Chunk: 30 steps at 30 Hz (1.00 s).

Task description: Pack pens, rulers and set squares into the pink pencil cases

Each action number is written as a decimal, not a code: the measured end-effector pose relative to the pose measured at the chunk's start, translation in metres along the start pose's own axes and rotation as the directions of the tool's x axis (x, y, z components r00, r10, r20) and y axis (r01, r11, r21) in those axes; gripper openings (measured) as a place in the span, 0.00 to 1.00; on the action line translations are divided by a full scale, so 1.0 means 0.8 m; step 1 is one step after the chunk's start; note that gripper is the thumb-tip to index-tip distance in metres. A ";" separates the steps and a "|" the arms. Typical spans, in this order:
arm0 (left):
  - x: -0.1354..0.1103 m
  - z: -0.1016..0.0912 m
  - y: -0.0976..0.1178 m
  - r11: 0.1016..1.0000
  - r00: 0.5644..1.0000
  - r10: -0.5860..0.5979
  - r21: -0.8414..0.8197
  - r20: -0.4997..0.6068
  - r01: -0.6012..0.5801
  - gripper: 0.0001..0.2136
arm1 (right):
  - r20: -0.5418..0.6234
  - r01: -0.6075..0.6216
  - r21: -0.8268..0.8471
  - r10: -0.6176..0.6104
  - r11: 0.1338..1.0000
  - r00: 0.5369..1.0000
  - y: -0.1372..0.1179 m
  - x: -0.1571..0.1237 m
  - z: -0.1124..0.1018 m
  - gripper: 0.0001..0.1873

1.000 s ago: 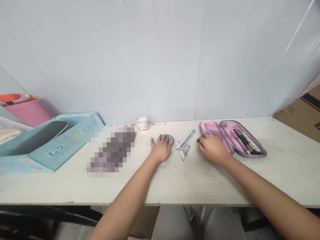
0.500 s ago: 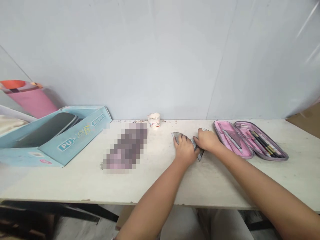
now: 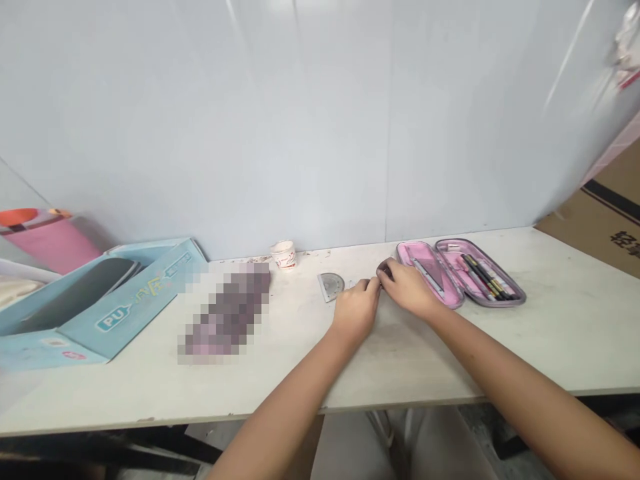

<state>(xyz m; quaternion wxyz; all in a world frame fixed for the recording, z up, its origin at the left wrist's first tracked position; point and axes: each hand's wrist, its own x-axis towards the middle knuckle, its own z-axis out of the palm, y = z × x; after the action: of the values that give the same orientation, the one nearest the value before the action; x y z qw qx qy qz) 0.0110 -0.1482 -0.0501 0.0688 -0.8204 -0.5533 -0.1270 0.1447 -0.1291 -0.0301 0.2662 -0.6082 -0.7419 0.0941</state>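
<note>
My left hand (image 3: 357, 307) is closed over the white table, its fingers curled toward the other hand. Touching its fingertips, my right hand (image 3: 404, 285) is also closed, thumb and forefinger pinched together. Whatever sits between the fingers is hidden. A clear protractor (image 3: 331, 287) lies flat on the table just left of my left hand, apart from it. Right behind my right hand lies an open pencil case (image 3: 457, 293) with pink lining; a set square (image 3: 427, 275) is in its left half and several pens (image 3: 485, 277) are in its right half.
A paper cup (image 3: 283, 255) stands by the wall. Left of it lies a blurred-out purplish object (image 3: 225, 313). A light-blue box (image 3: 135, 307) with a grey case (image 3: 80, 297) inside fills the left end, near a pink container (image 3: 55, 243). A cardboard box (image 3: 600, 223) is at the right.
My left hand has come off the protractor, which now lies uncovered. The triangular tip that showed under my hands is out of sight. The view has turned right.
</note>
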 end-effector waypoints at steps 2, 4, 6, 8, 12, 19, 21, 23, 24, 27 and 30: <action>0.006 -0.003 0.021 1.000 1.000 0.010 0.001 -0.017 -0.010 0.17 | -0.063 0.027 0.068 -0.023 0.997 0.998 0.019 -0.004 -0.011 0.13; 0.013 -0.001 0.043 0.998 0.997 0.059 -0.023 -0.052 -0.060 0.16 | -0.139 0.050 0.137 -0.031 0.989 0.990 0.043 -0.007 -0.018 0.12; 0.021 0.007 0.063 0.988 0.986 0.130 -0.068 -0.105 -0.137 0.15 | -0.208 0.059 0.186 -0.020 0.981 0.978 0.069 -0.009 -0.019 0.11; 0.029 0.018 0.081 0.968 0.968 0.199 -0.120 -0.152 -0.218 0.14 | -0.246 0.035 0.196 0.015 0.980 0.969 0.096 -0.011 -0.018 0.12; 0.041 0.041 0.107 0.925 0.936 0.304 -0.181 -0.177 -0.334 0.15 | -0.235 -0.079 0.131 0.108 0.988 0.966 0.132 -0.016 -0.015 0.13; 0.044 0.046 0.110 0.921 0.941 0.334 -0.194 -0.058 -0.339 0.14 | -0.202 -0.164 -0.063 0.148 0.985 0.968 0.137 -0.023 -0.012 0.14; 0.040 0.042 0.106 0.915 0.940 0.338 -0.217 -0.055 -0.341 0.14 | -0.199 -0.135 -0.089 0.115 0.987 0.973 0.137 -0.025 -0.007 0.15; 0.035 0.037 0.101 0.910 0.941 0.330 -0.243 -0.070 -0.337 0.14 | -0.189 -0.087 -0.113 0.065 0.990 0.980 0.139 -0.027 -0.003 0.15; 0.032 0.034 0.096 0.909 0.944 0.320 -0.257 -0.080 -0.329 0.14 | -0.189 -0.063 -0.130 0.037 0.990 0.981 0.141 -0.029 -0.002 0.15; 0.023 0.025 0.070 0.915 0.970 0.220 -0.323 -0.106 -0.243 0.15 | -0.243 0.003 -0.181 -0.048 0.983 0.969 0.141 -0.033 -0.003 0.15; 0.020 0.023 0.030 0.907 0.990 0.008 -0.417 -0.141 -0.067 0.15 | -0.302 0.095 -0.190 -0.151 0.977 0.941 0.121 -0.036 -0.005 0.14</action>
<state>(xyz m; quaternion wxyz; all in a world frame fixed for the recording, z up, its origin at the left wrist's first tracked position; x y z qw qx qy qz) 0.0410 -0.1386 -0.0626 -0.0697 -0.8158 -0.4911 -0.2973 0.2323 -0.1339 -0.0799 0.3328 -0.5884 -0.7319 -0.0854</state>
